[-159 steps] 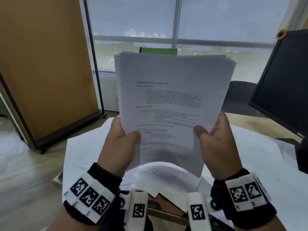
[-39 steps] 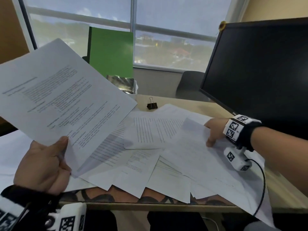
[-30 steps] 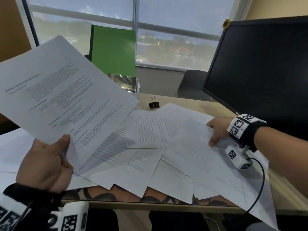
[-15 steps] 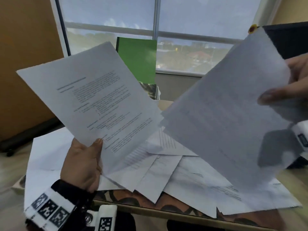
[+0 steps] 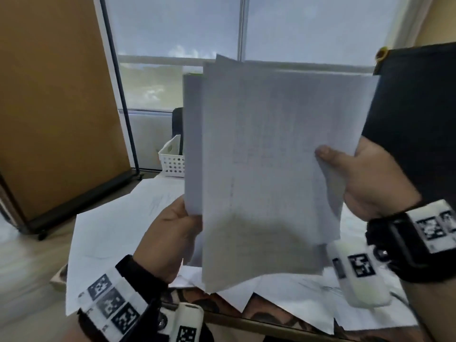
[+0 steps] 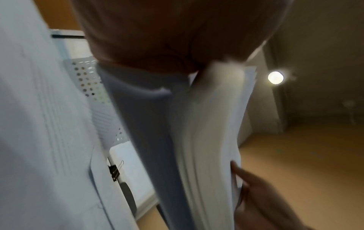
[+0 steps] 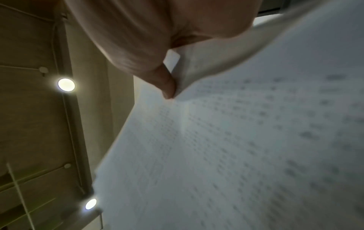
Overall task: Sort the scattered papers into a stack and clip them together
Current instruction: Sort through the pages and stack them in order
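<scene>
My left hand point(image 5: 172, 230) grips a stack of white papers point(image 5: 193, 144) by its lower left edge and holds it upright above the table. My right hand point(image 5: 362, 178) pinches a single printed sheet point(image 5: 271, 156) at its right edge, thumb on the front. That sheet lies against the front of the stack, shifted a little right and down. In the left wrist view the stack point(image 6: 206, 140) appears edge-on, with the right hand's fingers point(image 6: 256, 194) behind it. A black binder clip point(image 6: 114, 171) lies on the table below. More loose papers point(image 5: 111, 230) are spread over the table.
A black monitor point(image 5: 414, 119) stands close on the right. A white perforated basket point(image 5: 172, 159) sits at the table's far end. A brown partition board point(image 5: 56, 107) stands to the left, by the window.
My right hand lifted a sheet off the table and swung it left onto the front of the stack. My left hand turned the stack upright to the centre.
</scene>
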`<move>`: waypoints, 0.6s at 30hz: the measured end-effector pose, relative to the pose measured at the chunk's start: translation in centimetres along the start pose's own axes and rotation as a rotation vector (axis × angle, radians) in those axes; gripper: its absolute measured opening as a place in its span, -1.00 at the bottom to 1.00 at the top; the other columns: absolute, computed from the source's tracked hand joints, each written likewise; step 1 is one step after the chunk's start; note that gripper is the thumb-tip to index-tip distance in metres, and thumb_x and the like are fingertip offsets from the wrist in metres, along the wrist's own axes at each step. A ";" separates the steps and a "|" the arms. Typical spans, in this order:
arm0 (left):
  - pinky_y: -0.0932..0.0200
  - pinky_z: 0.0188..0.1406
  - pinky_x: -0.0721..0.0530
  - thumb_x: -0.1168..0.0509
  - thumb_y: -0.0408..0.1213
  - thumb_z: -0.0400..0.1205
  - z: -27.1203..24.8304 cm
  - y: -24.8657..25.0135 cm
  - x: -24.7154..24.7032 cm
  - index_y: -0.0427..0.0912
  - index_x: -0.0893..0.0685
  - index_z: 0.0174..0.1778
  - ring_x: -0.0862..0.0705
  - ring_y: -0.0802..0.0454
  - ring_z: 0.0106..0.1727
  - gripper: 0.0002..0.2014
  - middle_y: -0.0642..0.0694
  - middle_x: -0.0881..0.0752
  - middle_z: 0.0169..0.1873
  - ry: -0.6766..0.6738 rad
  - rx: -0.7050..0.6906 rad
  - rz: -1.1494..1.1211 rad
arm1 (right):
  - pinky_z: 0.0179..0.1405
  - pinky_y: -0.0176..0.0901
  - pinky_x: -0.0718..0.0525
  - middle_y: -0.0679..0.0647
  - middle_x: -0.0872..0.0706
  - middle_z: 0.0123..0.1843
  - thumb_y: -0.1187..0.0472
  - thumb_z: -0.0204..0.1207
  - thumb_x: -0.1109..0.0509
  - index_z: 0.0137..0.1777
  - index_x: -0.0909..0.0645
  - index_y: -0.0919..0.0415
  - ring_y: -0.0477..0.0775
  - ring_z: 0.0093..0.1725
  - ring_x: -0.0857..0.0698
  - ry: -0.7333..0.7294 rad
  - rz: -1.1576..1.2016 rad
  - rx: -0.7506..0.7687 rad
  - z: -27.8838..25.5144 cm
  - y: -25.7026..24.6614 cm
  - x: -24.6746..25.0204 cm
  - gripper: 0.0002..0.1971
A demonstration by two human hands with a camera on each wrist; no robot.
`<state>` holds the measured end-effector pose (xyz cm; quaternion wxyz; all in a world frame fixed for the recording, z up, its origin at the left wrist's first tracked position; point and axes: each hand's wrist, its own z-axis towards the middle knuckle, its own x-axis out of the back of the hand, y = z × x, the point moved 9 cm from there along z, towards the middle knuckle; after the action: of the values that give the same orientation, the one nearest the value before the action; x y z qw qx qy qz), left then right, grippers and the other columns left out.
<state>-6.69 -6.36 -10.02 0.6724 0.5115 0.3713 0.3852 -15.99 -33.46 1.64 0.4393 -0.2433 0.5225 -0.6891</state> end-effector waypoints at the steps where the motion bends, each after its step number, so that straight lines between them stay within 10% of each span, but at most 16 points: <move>1: 0.05 -0.03 -0.86 -0.19 -0.38 0.80 -0.2 0.6 -0.1 -0.01 -0.83 0.15 -0.86 -0.13 0.05 -0.69 -0.01 -0.92 -0.02 0.036 -0.042 0.067 | 0.02 -0.04 -0.84 0.06 -0.83 0.15 0.25 0.46 -0.53 0.41 -0.57 0.22 0.07 0.10 -0.83 0.048 -0.036 0.011 -0.3 0.6 -0.2 -0.50; 4: -0.02 0.14 -0.78 -0.08 0.42 0.63 -1.1 2.8 -0.9 0.26 -0.83 0.00 -0.83 -0.03 0.12 -0.52 0.08 -0.89 0.00 0.097 -0.106 0.185 | 0.02 -0.13 -0.74 -0.07 -0.76 0.18 0.28 0.57 -0.53 0.39 -0.49 0.06 -0.08 0.11 -0.78 0.216 -0.099 0.115 -1.4 0.7 0.2 -0.56; 8: -0.03 0.13 -0.78 -0.15 0.26 0.64 -1.4 5.3 -1.3 0.12 -0.78 0.15 -0.83 0.07 0.13 -0.57 0.10 -0.88 0.05 0.136 -0.260 0.140 | -0.15 -0.39 -0.75 -0.16 -0.83 0.04 0.25 0.59 -0.52 0.22 -0.70 0.02 -0.22 0.00 -0.81 0.233 -0.148 0.251 -2.8 -0.7 -0.8 -0.75; 12: -0.29 0.42 -0.64 -0.19 0.67 0.41 -2.0 6.0 -0.6 0.40 -0.75 0.30 -0.72 -0.04 0.45 -0.32 0.10 -0.80 0.34 0.116 -0.376 -0.003 | -0.23 -0.53 -0.70 -0.24 -0.81 -0.01 0.28 0.59 -0.51 0.17 -0.67 0.00 -0.34 -0.05 -0.79 0.223 -0.100 0.274 -4.0 -0.3 -2.1 -0.78; 18: -0.09 0.28 -0.72 0.04 0.61 0.56 -3.4 8.5 -1.5 -0.45 -0.52 0.48 -0.69 0.21 0.29 0.10 -0.01 -0.79 0.27 0.138 -0.563 0.198 | -0.18 -0.38 -0.76 -0.18 -0.82 -0.02 0.12 0.58 -0.53 0.11 -0.63 -0.02 -0.24 -0.08 -0.81 0.250 -0.100 0.219 -4.4 1.9 -3.0 -0.83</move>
<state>-11.53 -4.83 -2.22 0.7201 0.3111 0.2432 0.5706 -17.36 -28.80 -1.29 0.3601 -0.1318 0.4820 -0.7878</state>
